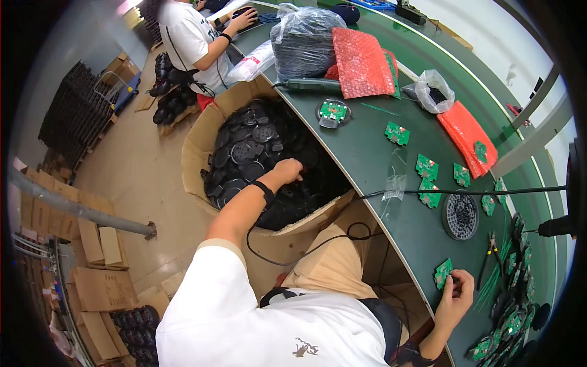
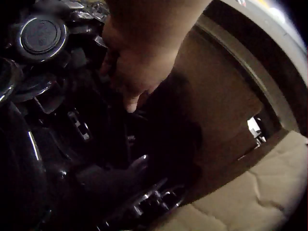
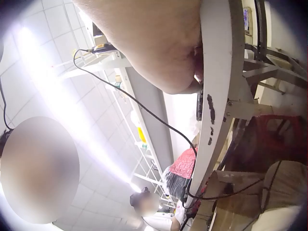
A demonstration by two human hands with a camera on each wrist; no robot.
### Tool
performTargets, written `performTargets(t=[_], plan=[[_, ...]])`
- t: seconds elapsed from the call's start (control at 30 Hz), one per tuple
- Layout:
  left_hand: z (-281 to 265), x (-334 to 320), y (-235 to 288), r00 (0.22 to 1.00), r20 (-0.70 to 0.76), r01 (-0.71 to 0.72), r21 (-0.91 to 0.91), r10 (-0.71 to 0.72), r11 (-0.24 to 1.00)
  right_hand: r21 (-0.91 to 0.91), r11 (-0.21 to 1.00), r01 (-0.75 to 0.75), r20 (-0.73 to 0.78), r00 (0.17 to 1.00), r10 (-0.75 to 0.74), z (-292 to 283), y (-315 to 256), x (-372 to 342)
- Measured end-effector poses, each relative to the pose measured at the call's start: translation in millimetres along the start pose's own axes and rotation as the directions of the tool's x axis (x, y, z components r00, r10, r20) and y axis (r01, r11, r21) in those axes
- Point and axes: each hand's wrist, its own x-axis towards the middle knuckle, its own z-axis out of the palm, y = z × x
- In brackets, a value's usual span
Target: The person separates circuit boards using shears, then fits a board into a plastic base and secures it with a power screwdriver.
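Note:
The left hand (image 1: 287, 170) reaches into a large cardboard box (image 1: 194, 147) among black plastic parts (image 1: 246, 151). In the left wrist view the left hand (image 2: 137, 72) hangs over dark parts, fingers pointing down; whether it holds one cannot be told. Over the green table (image 1: 367, 165), near its front edge, the right hand (image 1: 455, 298) pinches a green circuit board (image 1: 443, 273) between thumb and fingers. The right wrist view shows part of the right hand (image 3: 159, 53) beside the white table edge (image 3: 219, 86); its fingertips are hidden.
On the table lie loose green boards (image 1: 427, 167), a round dish of small parts (image 1: 460, 215), pliers (image 1: 491, 248), red bubble wrap (image 1: 363, 63) and a black bag (image 1: 306, 43). A black cable (image 1: 465, 192) crosses above. Boards and dark parts pile at the right. Another person (image 1: 195, 46) works beyond.

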Motion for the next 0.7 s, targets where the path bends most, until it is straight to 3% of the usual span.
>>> performTargets(t=[0.1, 0.23, 0.3, 0.4, 0.47, 0.5, 0.53, 0.6, 0.67, 0.7], plan=[[-5.8, -13.9, 5.1, 0.994, 0.051, -0.087, -0.093, 0.092, 0.992, 0.034, 0.999, -0.015, 0.008, 1.0, 0.015, -1.4, 1.9, -3.0], [5.1, -1.6, -0.1, 0.996, 0.076, -0.053, -0.032, 0.055, 0.998, 0.037, 0.999, -0.005, 0.011, 1.0, 0.005, -0.5, -0.5, -1.6], [4.6, 11.5, -12.7, 0.954, -0.287, -0.163, -0.266, 0.083, 0.95, 0.034, 0.999, -0.013, 0.009, 1.0, 0.012, -0.6, -1.9, -0.9], [13.9, 44.2, -20.9, 0.932, -0.362, -0.142, -0.397, -0.013, 0.907, 0.035, 0.999, 0.013, 0.011, 1.0, -0.013, 0.3, -2.5, -0.3], [14.4, 51.9, -5.3, 0.941, -0.334, -0.09, -0.383, -0.047, 0.92, 0.047, 0.999, 0.008, -0.001, 1.0, -0.008, 0.6, 1.0, 2.6], [2.7, 43.6, 15.0, 0.957, -0.171, 0.042, -0.715, -0.233, 0.697, 0.047, 0.999, 0.013, -0.009, 1.0, -0.012, 1.3, 0.7, 3.9], [-6.5, 41.9, 29.3, 0.942, 0.053, 0.176, -0.918, -0.331, 0.356, 0.046, 0.999, 0.012, -0.008, 1.0, -0.012, 1.7, -0.2, 3.7], [30.9, 79.7, 6.0, 0.965, -0.009, 0.088, -0.932, -0.263, 0.353, 0.035, 0.999, 0.005, -0.026, 1.0, -0.004, 0.1, -3.0, 1.5], [57.7, 110.8, -2.2, 0.951, -0.147, 0.034, -0.825, -0.271, 0.564, 0.025, 1.0, 0.017, -0.012, 1.0, -0.017, -0.1, -7.5, 2.5], [31.5, 95.7, 20.7, 0.957, -0.059, 0.108, -0.836, -0.283, 0.538, 0.033, 0.999, 0.043, -0.028, 0.999, -0.042, 1.1, -7.0, 3.5]])
